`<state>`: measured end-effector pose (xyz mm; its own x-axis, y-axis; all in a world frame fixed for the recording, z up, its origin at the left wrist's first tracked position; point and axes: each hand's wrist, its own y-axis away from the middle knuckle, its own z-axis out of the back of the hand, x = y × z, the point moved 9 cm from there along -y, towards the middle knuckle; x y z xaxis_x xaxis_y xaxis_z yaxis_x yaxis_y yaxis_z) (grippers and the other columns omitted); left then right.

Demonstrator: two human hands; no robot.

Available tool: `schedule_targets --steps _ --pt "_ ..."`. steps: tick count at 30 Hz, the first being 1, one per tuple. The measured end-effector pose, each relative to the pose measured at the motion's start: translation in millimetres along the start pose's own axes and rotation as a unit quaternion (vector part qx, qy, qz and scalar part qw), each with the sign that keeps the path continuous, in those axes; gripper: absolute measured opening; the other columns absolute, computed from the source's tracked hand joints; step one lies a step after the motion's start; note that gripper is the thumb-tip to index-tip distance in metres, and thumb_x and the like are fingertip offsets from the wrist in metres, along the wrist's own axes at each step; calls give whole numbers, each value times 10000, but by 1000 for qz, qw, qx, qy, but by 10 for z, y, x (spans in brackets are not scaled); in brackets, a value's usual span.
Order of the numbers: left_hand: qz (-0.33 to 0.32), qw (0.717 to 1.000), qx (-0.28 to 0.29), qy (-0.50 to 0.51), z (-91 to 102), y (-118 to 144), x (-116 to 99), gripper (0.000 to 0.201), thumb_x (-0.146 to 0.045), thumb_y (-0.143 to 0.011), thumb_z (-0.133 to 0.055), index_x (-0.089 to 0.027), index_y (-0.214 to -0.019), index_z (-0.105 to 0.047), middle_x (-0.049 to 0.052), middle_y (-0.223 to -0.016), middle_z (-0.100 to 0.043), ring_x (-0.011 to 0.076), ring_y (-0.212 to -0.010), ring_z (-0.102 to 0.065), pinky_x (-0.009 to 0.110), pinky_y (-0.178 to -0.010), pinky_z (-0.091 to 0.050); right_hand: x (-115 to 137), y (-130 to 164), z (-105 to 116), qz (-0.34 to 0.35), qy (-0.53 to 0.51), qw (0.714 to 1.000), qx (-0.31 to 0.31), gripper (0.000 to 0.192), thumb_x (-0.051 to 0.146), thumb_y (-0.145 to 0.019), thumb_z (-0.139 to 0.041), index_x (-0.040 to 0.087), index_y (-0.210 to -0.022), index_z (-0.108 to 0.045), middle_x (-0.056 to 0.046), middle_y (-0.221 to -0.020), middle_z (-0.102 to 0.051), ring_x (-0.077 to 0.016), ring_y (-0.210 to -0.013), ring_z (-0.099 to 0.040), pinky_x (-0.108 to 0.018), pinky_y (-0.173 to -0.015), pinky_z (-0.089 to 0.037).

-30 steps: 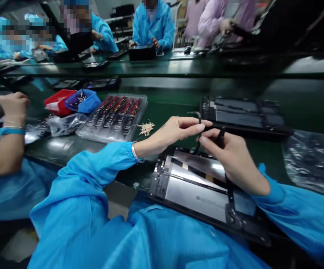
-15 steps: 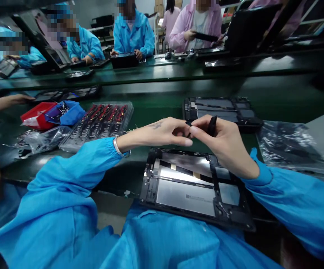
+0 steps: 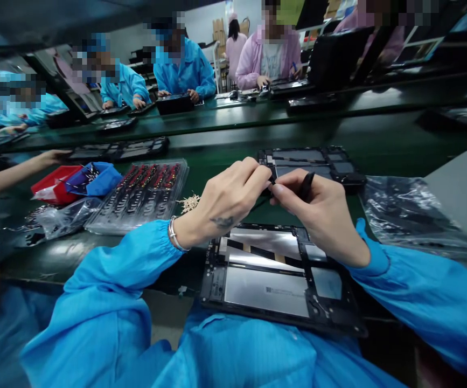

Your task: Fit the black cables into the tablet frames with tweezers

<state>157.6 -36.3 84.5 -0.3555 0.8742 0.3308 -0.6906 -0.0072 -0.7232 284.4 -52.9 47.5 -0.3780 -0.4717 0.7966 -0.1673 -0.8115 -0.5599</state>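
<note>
Both hands meet above the open tablet (image 3: 277,277), fingertips almost touching. Left hand (image 3: 227,202) is curled, thumb and forefinger pinched narrow on a small dark part (image 3: 272,180) that is too tiny to make out. Right hand (image 3: 318,210) is closed around a slim black tool (image 3: 306,186), whose upper end sticks out between the fingers, just beside the pinched part.

That part sits right at the fingertips of both hands, raised off the tablet, which lies below the wrists at the near edge of the green bench (image 3: 225,156). Its back is off: a black frame around flat, silvery, glossy panels, with a darker band crossing the upper half. A second open tablet (image 3: 309,161) lies just beyond the hands. To the left stands a clear plastic tray (image 3: 140,194) of red and black pieces in rows, then a blue bin (image 3: 93,178) and a red bin (image 3: 51,180). Crinkled clear plastic bags (image 3: 411,215) lie to the right.

Against half a second ago, the left hand has rolled so its back faces the camera (before it lay flatter, fingers stretched out), while the right has kept its grip on the tool. A co-worker's forearm (image 3: 19,172) reaches in at far left.
</note>
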Motion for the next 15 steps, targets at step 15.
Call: schedule_targets --steps 15 --pt "48 995 4 90 222 21 39 263 -172 -1079 -457 -148 -934 -675 43 -870 -671 138 -815 -652 267 -728 -523 93 116 -13 14 76 997 29 144 310 -975 -713 224 -861 -717 -13 -802 -706 -160 -725 -613 -320 -678 -463"
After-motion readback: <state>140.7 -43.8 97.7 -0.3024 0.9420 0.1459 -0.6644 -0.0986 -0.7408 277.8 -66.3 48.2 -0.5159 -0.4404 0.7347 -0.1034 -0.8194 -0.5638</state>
